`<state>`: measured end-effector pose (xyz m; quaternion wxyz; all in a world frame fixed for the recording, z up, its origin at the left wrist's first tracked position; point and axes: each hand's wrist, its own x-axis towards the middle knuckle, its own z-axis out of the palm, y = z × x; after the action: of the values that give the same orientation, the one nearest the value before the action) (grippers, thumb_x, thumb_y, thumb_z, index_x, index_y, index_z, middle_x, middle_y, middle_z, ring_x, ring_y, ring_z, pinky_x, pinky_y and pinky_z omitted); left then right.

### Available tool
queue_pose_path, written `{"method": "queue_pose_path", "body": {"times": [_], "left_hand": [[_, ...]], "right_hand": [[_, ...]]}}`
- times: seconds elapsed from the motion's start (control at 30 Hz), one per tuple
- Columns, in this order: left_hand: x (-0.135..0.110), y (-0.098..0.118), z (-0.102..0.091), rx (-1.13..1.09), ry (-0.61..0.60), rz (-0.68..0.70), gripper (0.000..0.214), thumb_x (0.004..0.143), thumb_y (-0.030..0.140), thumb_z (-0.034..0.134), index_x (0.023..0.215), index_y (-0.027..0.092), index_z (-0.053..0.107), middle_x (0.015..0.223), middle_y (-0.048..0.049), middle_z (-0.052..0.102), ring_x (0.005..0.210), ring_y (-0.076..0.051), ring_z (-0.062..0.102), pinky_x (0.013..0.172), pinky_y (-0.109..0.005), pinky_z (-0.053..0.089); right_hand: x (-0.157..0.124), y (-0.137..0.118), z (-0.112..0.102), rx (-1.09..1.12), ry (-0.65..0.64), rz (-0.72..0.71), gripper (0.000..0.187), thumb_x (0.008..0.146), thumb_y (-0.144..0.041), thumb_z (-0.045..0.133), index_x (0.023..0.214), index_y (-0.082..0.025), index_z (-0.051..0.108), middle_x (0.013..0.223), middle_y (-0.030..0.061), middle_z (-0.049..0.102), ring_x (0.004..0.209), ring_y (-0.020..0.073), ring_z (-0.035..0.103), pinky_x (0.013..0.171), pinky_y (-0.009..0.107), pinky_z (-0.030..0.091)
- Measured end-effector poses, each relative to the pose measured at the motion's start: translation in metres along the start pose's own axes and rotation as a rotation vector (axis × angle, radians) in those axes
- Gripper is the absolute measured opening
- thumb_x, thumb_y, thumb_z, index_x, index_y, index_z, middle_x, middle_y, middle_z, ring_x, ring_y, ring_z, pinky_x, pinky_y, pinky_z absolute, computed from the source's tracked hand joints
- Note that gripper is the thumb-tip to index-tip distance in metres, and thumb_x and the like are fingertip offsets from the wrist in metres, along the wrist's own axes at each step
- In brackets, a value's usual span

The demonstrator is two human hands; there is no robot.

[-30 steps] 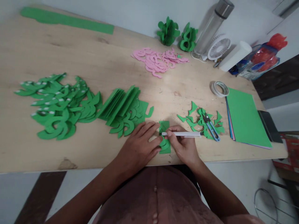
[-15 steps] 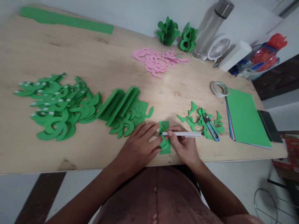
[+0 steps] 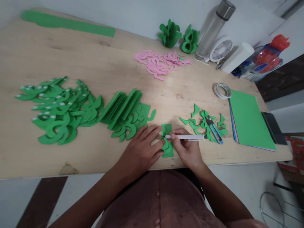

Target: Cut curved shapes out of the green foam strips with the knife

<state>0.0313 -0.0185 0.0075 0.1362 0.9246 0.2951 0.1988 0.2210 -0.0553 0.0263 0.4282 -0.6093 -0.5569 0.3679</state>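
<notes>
A white pen (image 3: 187,137) lies in the pinch of my right hand (image 3: 186,147), its tip touching a small green foam-like sheet (image 3: 168,152) near the table's front edge. My left hand (image 3: 144,147) rests flat with fingers stretched out, fingertips pressing the sheet and a curved green cut-out (image 3: 166,145) on it. Just beyond my left hand are folded green strips (image 3: 122,106) and more curved green cut-outs (image 3: 130,128). To the right of my right hand, blue-handled thread snips (image 3: 215,129) lie on green scraps (image 3: 196,110).
A heap of green cut-outs (image 3: 59,107) covers the left side. Pink cut-outs (image 3: 159,65) lie further back, before two green paper ornaments (image 3: 169,33). At right are a bottle (image 3: 212,33), small fan (image 3: 221,49), tape rolls (image 3: 222,91), green sheets (image 3: 250,118) and a dark phone-like object (image 3: 274,128).
The view has shifted very slightly. Both hands, the pen and the green sheet stay in nearly the same place.
</notes>
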Motion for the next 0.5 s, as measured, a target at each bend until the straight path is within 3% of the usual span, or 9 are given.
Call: {"method": "queue_pose_path", "body": {"times": [0.5], "left_hand": [[0.0015,0.0003,-0.0032,-0.012,0.016,0.000,0.019,0.094,0.026,0.054,0.107,0.020,0.066,0.140,-0.0145,0.058,0.133,-0.031,0.051,0.112,-0.055,0.044]], "right_hand": [[-0.0005,0.0003,-0.0020,-0.043,-0.013,-0.022,0.012,0.093,-0.028,0.054,0.088,-0.023,0.063,0.080,0.0016,0.068,0.075,0.0173,0.067,0.068,0.029,0.053]]}}
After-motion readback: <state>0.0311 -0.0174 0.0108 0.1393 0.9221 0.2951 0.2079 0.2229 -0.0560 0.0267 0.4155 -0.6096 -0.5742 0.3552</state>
